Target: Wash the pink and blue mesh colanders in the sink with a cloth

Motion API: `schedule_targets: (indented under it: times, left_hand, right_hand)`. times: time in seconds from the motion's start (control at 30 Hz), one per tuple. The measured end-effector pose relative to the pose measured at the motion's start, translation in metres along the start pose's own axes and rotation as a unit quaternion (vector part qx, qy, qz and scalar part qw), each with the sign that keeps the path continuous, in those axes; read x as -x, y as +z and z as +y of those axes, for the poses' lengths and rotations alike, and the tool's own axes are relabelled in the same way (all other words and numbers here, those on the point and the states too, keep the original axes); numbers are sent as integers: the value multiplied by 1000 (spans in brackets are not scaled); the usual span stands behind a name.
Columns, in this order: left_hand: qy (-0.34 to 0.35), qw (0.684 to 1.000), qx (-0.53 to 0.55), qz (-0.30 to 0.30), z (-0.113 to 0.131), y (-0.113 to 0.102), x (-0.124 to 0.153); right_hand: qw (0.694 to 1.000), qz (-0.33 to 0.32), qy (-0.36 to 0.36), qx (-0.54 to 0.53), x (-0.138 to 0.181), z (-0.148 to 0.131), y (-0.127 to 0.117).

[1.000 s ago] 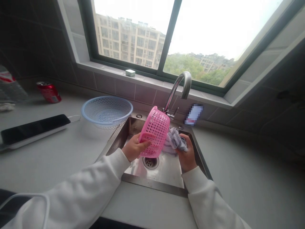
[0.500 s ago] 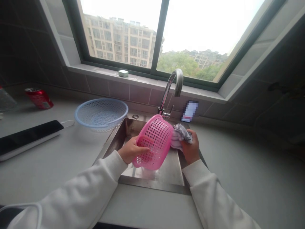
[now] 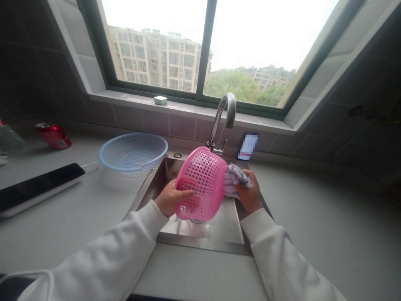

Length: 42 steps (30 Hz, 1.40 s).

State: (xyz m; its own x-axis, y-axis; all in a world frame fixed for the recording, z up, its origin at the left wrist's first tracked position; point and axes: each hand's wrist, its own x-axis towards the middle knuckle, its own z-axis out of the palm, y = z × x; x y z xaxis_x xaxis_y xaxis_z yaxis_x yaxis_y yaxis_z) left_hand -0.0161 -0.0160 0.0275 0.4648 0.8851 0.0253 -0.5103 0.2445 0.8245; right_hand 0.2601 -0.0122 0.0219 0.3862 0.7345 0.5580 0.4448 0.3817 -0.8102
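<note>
Over the steel sink (image 3: 163, 175), my left hand (image 3: 169, 200) grips the rim of a pink perforated basket (image 3: 202, 184), which is tipped on its side with its bottom facing right. My right hand (image 3: 250, 195) is closed on a crumpled pale grey cloth (image 3: 233, 179) and presses it against the basket's outer bottom. The curved chrome tap (image 3: 223, 119) rises just behind the basket. No water is seen running.
A pale blue mesh basket (image 3: 133, 151) sits on the counter left of the sink. Further left lie a black phone-like slab (image 3: 37, 187) and a red can (image 3: 53, 135) on its side. A blurred phone (image 3: 248, 146) leans at the wall. A small white box (image 3: 160, 100) rests on the windowsill.
The pink basket has been turned and lifted slightly, now covering the drain. My right hand has moved the cloth along the basket's bottom. The view shifted a little.
</note>
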Motion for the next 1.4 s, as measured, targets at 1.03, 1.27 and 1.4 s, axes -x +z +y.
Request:
schedule_targets:
  times: [1.03, 1.27, 1.4]
  left_hand:
    - [29, 993, 81, 83, 8, 7, 1]
    - [27, 985, 111, 126, 1, -1, -4]
    - [0, 986, 109, 123, 2, -6, -4]
  right_hand:
    - [996, -78, 4, 33, 1, -4, 3]
    - [969, -227, -20, -97, 22, -28, 12]
    - [991, -91, 70, 73, 2, -9, 3]
